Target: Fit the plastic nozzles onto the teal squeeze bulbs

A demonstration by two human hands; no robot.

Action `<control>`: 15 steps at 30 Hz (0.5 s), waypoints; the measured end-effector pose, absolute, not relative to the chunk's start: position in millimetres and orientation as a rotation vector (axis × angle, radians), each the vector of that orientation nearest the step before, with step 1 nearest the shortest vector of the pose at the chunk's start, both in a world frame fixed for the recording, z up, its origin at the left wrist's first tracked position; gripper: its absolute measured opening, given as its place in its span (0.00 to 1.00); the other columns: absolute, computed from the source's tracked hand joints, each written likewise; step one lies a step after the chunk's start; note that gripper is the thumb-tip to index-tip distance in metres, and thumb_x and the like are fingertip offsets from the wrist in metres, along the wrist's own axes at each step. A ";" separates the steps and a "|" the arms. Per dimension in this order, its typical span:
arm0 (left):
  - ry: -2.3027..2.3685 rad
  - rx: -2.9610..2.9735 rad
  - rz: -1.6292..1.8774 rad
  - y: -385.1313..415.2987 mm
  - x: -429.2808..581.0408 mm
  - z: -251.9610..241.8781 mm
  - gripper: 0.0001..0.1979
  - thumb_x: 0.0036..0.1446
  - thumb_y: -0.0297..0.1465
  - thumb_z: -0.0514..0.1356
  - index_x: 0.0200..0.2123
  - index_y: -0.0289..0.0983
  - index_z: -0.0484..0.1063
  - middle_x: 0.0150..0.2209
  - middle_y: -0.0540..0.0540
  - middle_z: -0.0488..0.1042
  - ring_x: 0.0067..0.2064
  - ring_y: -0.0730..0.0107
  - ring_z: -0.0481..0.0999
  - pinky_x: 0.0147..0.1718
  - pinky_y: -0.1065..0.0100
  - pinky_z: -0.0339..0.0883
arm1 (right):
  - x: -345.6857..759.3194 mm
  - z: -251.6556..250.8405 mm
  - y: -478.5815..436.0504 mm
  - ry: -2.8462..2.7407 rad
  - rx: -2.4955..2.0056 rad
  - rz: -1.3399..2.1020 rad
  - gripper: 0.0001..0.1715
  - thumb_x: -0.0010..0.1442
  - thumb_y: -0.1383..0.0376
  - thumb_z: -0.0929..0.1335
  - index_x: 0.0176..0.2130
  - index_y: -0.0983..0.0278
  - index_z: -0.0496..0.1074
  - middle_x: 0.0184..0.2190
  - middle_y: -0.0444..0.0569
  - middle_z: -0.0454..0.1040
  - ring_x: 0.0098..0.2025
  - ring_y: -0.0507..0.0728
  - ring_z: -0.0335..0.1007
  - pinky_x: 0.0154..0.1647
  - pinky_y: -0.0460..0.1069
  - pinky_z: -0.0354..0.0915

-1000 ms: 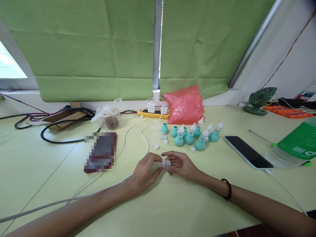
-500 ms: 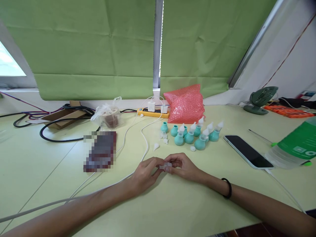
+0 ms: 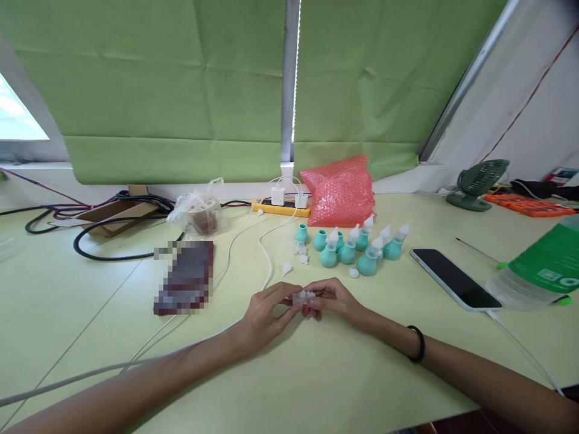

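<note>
My left hand (image 3: 266, 310) and my right hand (image 3: 335, 300) meet over the pale green table (image 3: 316, 374), both pinching a small clear plastic part (image 3: 304, 297) between their fingertips. My right wrist wears a black band (image 3: 417, 345). Just beyond my hands stands a cluster of several teal bulbs (image 3: 350, 247), some fitted with clear white tips. A few loose white tips (image 3: 286, 268) lie on the table to their left.
A phone (image 3: 455, 278) lies face up at the right, next to a green-labelled clear container (image 3: 538, 268). A pink bubble-wrap bag (image 3: 339, 191), a yellow power strip (image 3: 280, 208), white cables (image 3: 266, 253), a blurred dark item (image 3: 185, 277) and black cords (image 3: 104, 241) lie farther back.
Both hands have shifted slightly and lifted the clear part a little; my fingers have turned it between them. Nothing else on the table has moved.
</note>
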State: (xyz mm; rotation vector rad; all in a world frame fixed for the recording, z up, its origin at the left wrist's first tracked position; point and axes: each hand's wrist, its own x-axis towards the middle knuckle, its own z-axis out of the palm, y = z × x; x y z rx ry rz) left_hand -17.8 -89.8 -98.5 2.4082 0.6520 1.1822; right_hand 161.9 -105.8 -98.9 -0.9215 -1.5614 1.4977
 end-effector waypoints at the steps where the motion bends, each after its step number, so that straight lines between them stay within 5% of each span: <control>1: 0.649 2.420 1.171 -89.6 -17.7 -97.8 0.09 0.52 0.27 0.54 0.38 0.34 0.66 0.32 0.45 0.72 0.32 0.73 0.72 0.30 0.72 0.70 | 162.1 -98.7 -105.8 -1.577 -0.922 1.494 0.17 0.48 0.58 0.67 0.33 0.71 0.71 0.23 0.49 0.70 0.23 0.48 0.63 0.22 0.43 0.61; 15: 0.662 2.415 1.049 -87.0 -19.1 -96.0 0.08 0.51 0.27 0.54 0.37 0.35 0.67 0.32 0.44 0.71 0.33 0.69 0.70 0.31 0.69 0.66 | 157.6 -97.8 -111.5 -1.705 -1.048 1.308 0.17 0.50 0.56 0.65 0.32 0.68 0.70 0.19 0.44 0.66 0.21 0.48 0.61 0.22 0.43 0.60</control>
